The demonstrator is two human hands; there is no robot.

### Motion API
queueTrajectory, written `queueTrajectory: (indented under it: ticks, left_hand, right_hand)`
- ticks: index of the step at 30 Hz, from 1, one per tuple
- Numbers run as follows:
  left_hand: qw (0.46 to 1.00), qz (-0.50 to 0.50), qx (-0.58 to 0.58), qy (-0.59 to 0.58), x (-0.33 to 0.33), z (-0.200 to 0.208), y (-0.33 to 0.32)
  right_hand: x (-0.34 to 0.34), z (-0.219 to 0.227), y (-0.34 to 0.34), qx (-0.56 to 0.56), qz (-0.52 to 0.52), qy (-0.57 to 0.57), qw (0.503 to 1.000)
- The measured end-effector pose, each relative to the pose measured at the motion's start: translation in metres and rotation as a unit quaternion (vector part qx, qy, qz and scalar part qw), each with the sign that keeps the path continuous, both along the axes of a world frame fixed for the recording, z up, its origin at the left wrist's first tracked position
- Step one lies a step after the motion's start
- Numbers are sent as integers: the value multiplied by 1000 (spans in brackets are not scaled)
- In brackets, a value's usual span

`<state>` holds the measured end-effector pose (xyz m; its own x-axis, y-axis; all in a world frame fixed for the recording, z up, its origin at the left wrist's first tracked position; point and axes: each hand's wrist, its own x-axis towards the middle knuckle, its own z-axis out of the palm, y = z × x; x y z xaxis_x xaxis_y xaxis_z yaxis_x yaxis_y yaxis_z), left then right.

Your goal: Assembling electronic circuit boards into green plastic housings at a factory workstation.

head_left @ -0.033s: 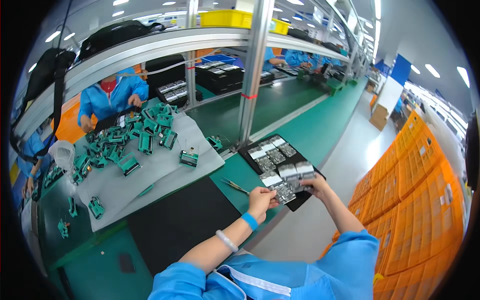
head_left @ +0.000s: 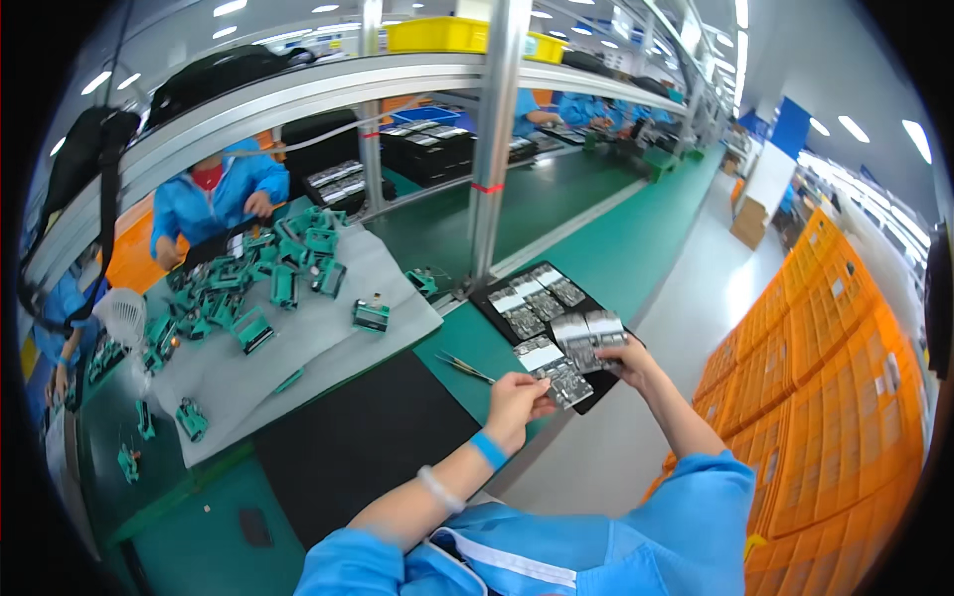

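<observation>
A circuit board (head_left: 558, 375) with a white upper strip is pinched between the thumb and fingers of my left hand (head_left: 519, 405). My right hand (head_left: 626, 360) grips circuit boards (head_left: 588, 336) at their right edge, tilted above the black tray (head_left: 487, 301). The two hands' boards lie edge to edge, close together; I cannot tell whether they touch. More boards (head_left: 537, 300) of the same sort rest in rows on the tray's far part. Metal tweezers (head_left: 467, 369) lie on the green bench, left of my left hand.
A black mat (head_left: 363, 442) covers the bench at left. Beyond it, green plastic housings (head_left: 288, 283) pile on a grey sheet (head_left: 397, 333), before a co-worker in blue (head_left: 214, 204). A metal post (head_left: 489, 189) rises behind the tray. Orange crates (head_left: 825, 417) stand at right.
The whole view has shifted slightly. The boards in my two hands look a little farther apart, and both hands keep their grip.
</observation>
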<state>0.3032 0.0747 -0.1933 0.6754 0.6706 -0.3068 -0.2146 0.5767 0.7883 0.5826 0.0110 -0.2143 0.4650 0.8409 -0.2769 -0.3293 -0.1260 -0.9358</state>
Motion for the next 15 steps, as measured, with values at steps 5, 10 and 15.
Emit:
queueTrajectory:
  ticks: [5,10,15]
  left_hand:
    - [996,50,0,-77,-116,96,-66]
    - [951,262,157,44,-217,50,-68]
    - [921,302,142,201,-287,-36,-42]
  right_hand:
    - [-82,59,24,118,63,65,989]
    - [-210,18,66,56,213,134,966]
    - [-296,-25,77,-2,228,68,971]
